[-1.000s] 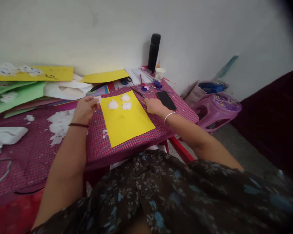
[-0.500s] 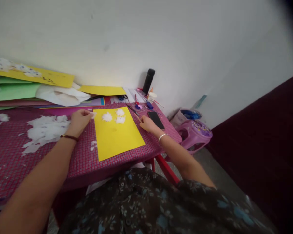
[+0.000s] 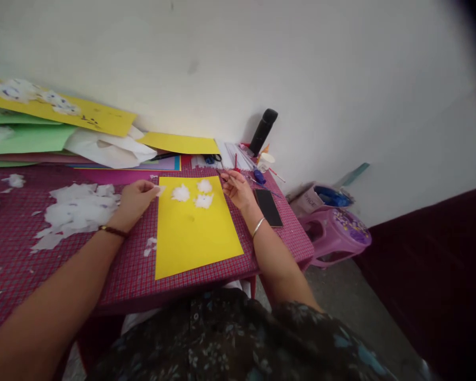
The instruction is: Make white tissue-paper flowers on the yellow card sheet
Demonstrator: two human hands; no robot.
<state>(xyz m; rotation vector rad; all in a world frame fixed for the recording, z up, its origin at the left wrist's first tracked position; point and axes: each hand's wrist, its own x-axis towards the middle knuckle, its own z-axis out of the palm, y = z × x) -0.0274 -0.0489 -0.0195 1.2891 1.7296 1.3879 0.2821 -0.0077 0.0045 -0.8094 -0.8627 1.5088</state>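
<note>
A small scrap of white tissue paper [image 3: 161, 189] is pinched in my left hand [image 3: 137, 198], by the upper left edge of a yellow paper sheet [image 3: 194, 238]. Three white tissue tufts sit on that sheet, one of them the left tuft [image 3: 180, 193]. My right hand [image 3: 238, 190] is over the sheet's upper right edge, its fingers closed on a thin dark stick, like a pencil or paintbrush [image 3: 224, 176]. Beside the right wrist lies a black phone [image 3: 268, 207]. Left of my left hand spreads a pile of torn tissue paper [image 3: 77, 209].
Stacked coloured papers [image 3: 35, 140] and a yellow sheet with tissue flowers [image 3: 103, 119] line the wall. A black bottle [image 3: 263, 132], scissors [image 3: 213, 158] and a blue-capped item [image 3: 259, 176] stand or lie at the back. A pink stool [image 3: 333, 238] is right of the checked table [image 3: 206, 272].
My right hand has picked up the thin dark stick from the table and raised it toward the sheet's upper right edge. My left hand still pinches the tissue scrap. The view has shifted slightly.
</note>
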